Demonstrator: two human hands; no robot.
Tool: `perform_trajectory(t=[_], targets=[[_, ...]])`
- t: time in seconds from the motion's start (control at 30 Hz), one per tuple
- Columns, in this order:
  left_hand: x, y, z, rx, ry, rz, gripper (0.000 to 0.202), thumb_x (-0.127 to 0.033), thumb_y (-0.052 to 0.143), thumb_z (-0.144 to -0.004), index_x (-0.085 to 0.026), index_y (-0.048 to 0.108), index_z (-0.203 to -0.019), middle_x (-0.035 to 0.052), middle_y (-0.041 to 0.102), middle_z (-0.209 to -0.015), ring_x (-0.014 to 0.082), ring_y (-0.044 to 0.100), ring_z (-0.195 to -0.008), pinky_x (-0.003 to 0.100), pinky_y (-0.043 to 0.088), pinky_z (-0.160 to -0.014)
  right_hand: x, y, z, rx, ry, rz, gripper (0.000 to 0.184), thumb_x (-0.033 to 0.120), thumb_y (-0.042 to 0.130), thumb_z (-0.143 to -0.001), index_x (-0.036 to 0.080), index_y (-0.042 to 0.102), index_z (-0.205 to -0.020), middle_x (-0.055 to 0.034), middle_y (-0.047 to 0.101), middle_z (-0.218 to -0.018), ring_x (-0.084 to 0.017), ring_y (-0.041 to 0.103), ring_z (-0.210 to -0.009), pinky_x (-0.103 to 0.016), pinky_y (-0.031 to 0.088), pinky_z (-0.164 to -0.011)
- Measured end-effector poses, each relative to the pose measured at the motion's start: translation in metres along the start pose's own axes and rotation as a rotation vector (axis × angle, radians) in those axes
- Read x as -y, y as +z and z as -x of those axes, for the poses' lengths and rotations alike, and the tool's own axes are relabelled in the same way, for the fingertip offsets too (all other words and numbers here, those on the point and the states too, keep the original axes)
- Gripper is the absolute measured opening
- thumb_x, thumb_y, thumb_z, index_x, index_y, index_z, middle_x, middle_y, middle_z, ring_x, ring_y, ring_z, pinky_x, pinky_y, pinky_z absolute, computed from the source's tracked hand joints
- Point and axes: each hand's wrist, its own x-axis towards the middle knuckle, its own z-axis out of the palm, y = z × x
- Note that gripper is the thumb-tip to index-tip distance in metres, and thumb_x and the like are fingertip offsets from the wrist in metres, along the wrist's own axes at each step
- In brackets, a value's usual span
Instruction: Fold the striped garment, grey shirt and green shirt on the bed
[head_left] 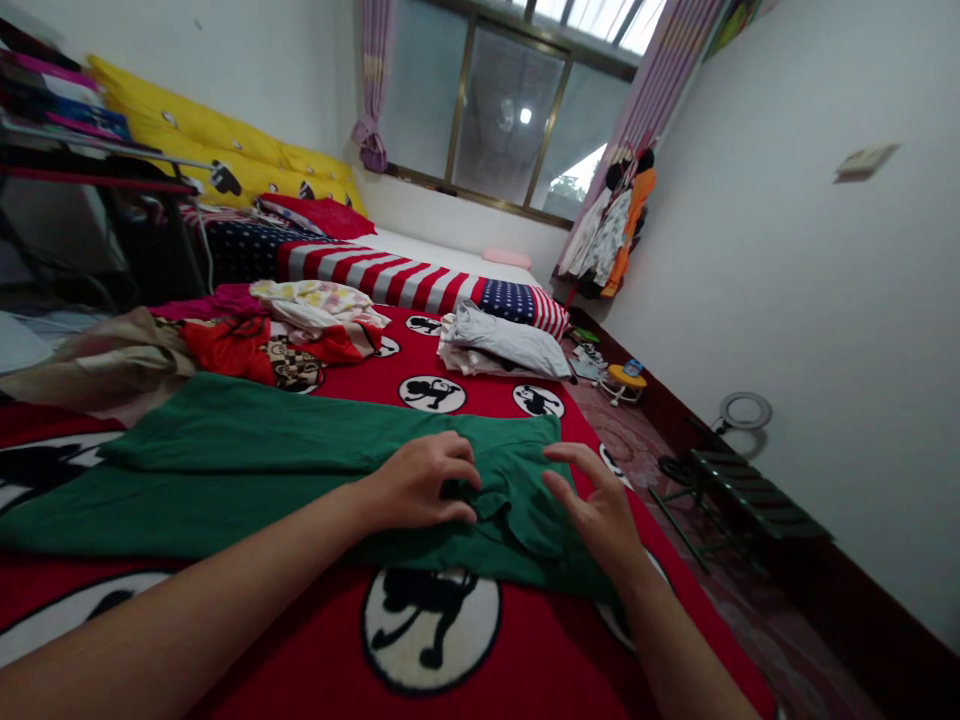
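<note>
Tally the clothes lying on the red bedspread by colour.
Green garment: 1
Grey garment: 1
Cream garment: 1
Floral garment: 1
Red print garment: 1
Magenta garment: 1
Beige garment: 1
Total: 7

A bare, slender left forearm (pixel 187 600) and a bare, slender right forearm (pixel 679 640) are seen, both smooth and narrowing toward the wrist. Each ends in a bare, five-fingered hand: the left hand (pixel 424 482) and the right hand (pixel 596 510). Long, tapered fingers (pixel 577 462) with short, trimmed nails are shown on the right hand.
</note>
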Motion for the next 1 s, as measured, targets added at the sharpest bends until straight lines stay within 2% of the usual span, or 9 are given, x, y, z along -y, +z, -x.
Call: perform_trajectory(t=[0.13,0.2,0.23,0.33,0.53,0.67,0.73,0.83,1.0], targets=[[-0.011,0.002,0.006,0.062,0.085,-0.187,0.018,-0.025,0.066,-0.081,-0.023,0.068,-0.099,0.0045,0.061,-0.103,0.0199,0.056,-0.092,0.031,0.045,-0.08,0.021,-0.019,0.024,0.323,-0.014,0.095,0.026,0.027,0.078,-0.07,0.024,0.067,-0.093,-0.0042,0.063,-0.103,-0.02,0.059,-0.096,-0.031,0.046,-0.085],[-0.013,0.001,0.003,0.072,0.111,-0.24,0.018,-0.015,0.058,-0.083,-0.023,0.067,-0.096,0.0043,0.06,-0.103,0.0191,0.056,-0.092,0.03,0.044,-0.08,0.02,-0.02,0.035,0.386,0.003,0.14,0.015,0.02,0.073,-0.075,0.023,0.068,-0.088,-0.0036,0.062,-0.097,-0.018,0.06,-0.09,-0.029,0.045,-0.079],[-0.013,0.0,0.001,0.075,0.112,-0.249,0.021,-0.011,0.055,-0.083,-0.023,0.067,-0.094,0.0039,0.06,-0.103,0.0182,0.056,-0.091,0.029,0.044,-0.079,0.017,-0.02,0.04,0.39,0.012,0.132,0.008,0.018,0.068,-0.079,0.022,0.068,-0.086,-0.0032,0.062,-0.093,-0.017,0.06,-0.086,-0.027,0.045,-0.076],[-0.013,-0.009,-0.001,0.079,0.048,-0.201,0.025,-0.008,0.051,-0.081,-0.023,0.066,-0.094,0.0023,0.06,-0.103,0.0151,0.059,-0.087,0.026,0.044,-0.075,0.01,-0.021,0.047,0.325,0.016,0.067,0.011,0.015,0.056,-0.088,0.021,0.065,-0.086,-0.0028,0.062,-0.087,-0.015,0.059,-0.082,-0.026,0.044,-0.072],[-0.019,-0.018,0.004,0.067,-0.075,-0.13,0.012,-0.024,0.058,-0.08,-0.021,0.069,-0.083,0.0045,0.059,-0.112,0.0205,0.059,-0.097,0.032,0.046,-0.084,0.014,-0.024,0.048,0.402,0.001,0.206,0.01,0.025,0.063,-0.085,0.022,0.066,-0.076,-0.0019,0.061,-0.081,-0.016,0.058,-0.077,-0.027,0.042,-0.07],[-0.025,-0.012,0.004,0.005,-0.015,-0.034,0.019,-0.037,0.061,-0.083,-0.023,0.072,-0.089,0.006,0.058,-0.122,0.0236,0.054,-0.11,0.037,0.042,-0.093,0.021,-0.02,0.047,0.257,-0.05,0.175,0.015,0.031,0.057,-0.089,0.022,0.069,-0.09,-0.0072,0.06,-0.108,-0.019,0.057,-0.1,-0.031,0.044,-0.086],[-0.025,-0.008,0.003,0.069,0.018,0.018,0.019,-0.038,0.061,-0.084,-0.022,0.073,-0.081,0.0047,0.064,-0.114,0.0214,0.057,-0.103,0.035,0.043,-0.091,0.026,-0.016,0.043,0.33,-0.072,0.186,0.017,0.032,0.056,-0.09,0.024,0.07,-0.095,-0.0071,0.06,-0.112,-0.019,0.057,-0.102,-0.032,0.044,-0.088],[-0.022,0.0,0.001,0.148,-0.026,0.114,0.02,-0.033,0.06,-0.086,-0.02,0.073,-0.078,0.0039,0.071,-0.097,0.018,0.062,-0.092,0.03,0.046,-0.084,0.035,-0.009,0.029,0.493,-0.042,0.205,0.023,0.034,0.054,-0.091,0.023,0.069,-0.078,-0.0048,0.064,-0.095,-0.017,0.06,-0.086,-0.028,0.046,-0.075],[-0.015,-0.002,0.002,0.085,-0.112,0.356,0.017,-0.028,0.061,-0.086,-0.017,0.074,-0.085,0.0063,0.073,-0.099,0.0162,0.066,-0.093,0.025,0.047,-0.085,0.035,0.019,0.007,0.342,-0.089,0.078,0.023,0.037,0.047,-0.093,0.023,0.065,-0.092,-0.0052,0.064,-0.09,-0.017,0.061,-0.081,-0.028,0.047,-0.072]])
